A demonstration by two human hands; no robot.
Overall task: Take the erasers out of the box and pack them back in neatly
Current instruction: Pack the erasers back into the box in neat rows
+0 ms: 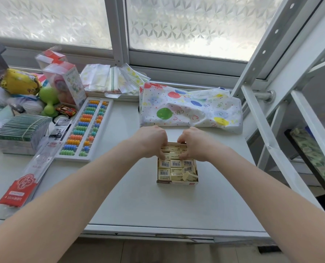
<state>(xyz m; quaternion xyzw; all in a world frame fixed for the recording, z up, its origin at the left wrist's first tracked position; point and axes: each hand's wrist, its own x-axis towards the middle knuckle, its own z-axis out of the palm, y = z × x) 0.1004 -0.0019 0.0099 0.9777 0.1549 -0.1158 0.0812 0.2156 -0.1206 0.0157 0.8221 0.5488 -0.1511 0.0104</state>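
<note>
Cream erasers (176, 164): packed in rows inside the box (176, 183), one tilted at the near right corner.
Box: mid-counter (139, 196).
Left hand (151, 142): fingers curled onto far rows.
Right hand (194, 143): same; grip unclear.

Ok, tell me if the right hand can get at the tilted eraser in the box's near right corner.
Probably yes. The tilted eraser lies uncovered atop the box, just nearer than the right hand; nothing stands between them.

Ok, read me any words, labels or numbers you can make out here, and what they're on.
None can be read for certain.
Erasers: barcode labels, digits too small.
Box front strip: print blurred.
Red packet: white characters, blurred.
Green packs: too small.
</note>
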